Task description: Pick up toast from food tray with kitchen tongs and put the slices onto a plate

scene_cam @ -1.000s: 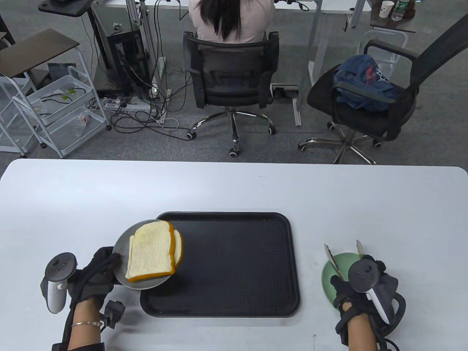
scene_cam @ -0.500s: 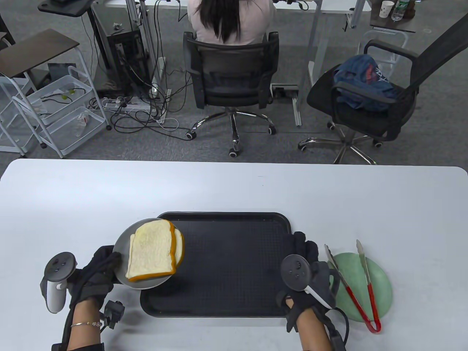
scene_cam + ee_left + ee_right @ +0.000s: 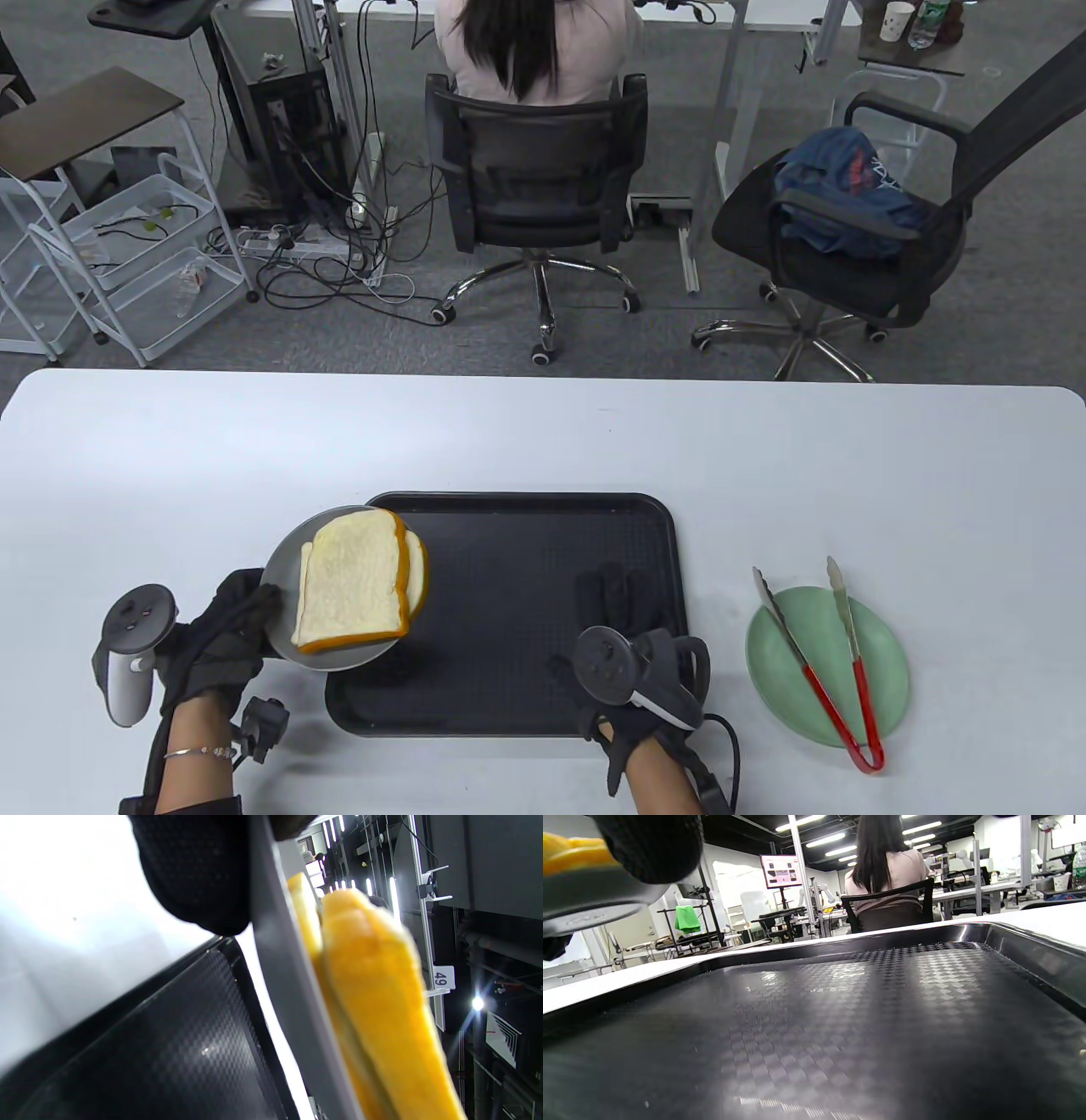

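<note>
Two slices of toast [image 3: 352, 586] lie stacked on a grey plate [image 3: 280, 564]. My left hand [image 3: 254, 603] grips that plate by its near-left rim and holds it above the left edge of the black food tray [image 3: 543, 543]. The left wrist view shows the plate's edge [image 3: 288, 984] with the toast crusts [image 3: 373, 997] on it and a gloved finger [image 3: 199, 870] under the rim. My right hand [image 3: 611, 587] is over the bare tray floor near its front, fingers straight, holding nothing. The red-handled tongs [image 3: 819, 658] lie on a green plate [image 3: 882, 649] right of the tray.
The white table [image 3: 543, 433] reaches its far edge beyond the tray. Behind it a person sits in an office chair [image 3: 534, 187], with a second chair [image 3: 857, 238] at the right. The right wrist view looks low across the tray [image 3: 840, 1018].
My right hand released the tongs, left them on the green plate, and moved left over the tray. The left hand keeps holding the plate of toast in place.
</note>
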{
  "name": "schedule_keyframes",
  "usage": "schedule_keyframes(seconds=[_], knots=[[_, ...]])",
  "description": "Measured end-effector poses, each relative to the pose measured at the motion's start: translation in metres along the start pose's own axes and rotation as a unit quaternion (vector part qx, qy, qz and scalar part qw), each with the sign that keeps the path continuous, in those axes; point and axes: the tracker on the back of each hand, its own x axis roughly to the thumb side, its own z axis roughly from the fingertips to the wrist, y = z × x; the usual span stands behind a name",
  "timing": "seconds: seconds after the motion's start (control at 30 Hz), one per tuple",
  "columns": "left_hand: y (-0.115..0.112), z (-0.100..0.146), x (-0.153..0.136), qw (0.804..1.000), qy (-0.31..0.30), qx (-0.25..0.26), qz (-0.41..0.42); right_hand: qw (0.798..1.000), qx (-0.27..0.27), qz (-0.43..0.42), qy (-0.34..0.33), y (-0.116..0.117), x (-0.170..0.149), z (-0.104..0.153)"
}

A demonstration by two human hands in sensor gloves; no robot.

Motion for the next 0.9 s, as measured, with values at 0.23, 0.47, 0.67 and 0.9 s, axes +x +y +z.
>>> schedule_keyframes(seconds=[0.23,0.47,0.67,0.9], knots=[[-0.002,0.0,0.002,1.0,0.002,0.001,-0.009,0.999,0.005,0.006,-0.031,0.007,0.001,0.006],[0.002,-0.001,-0.004,1.0,0.02,0.023,-0.002,0.999,0.026,0.006,-0.042,0.018,0.0,0.005],[0.011,0.001,-0.012,0.997,0.044,0.065,0.013,0.998,0.03,-0.002,-0.051,0.021,0.003,0.004],[0.023,0.006,-0.026,0.99,0.075,0.112,0.043,0.998,0.044,-0.012,-0.053,0.022,0.004,0.004]])
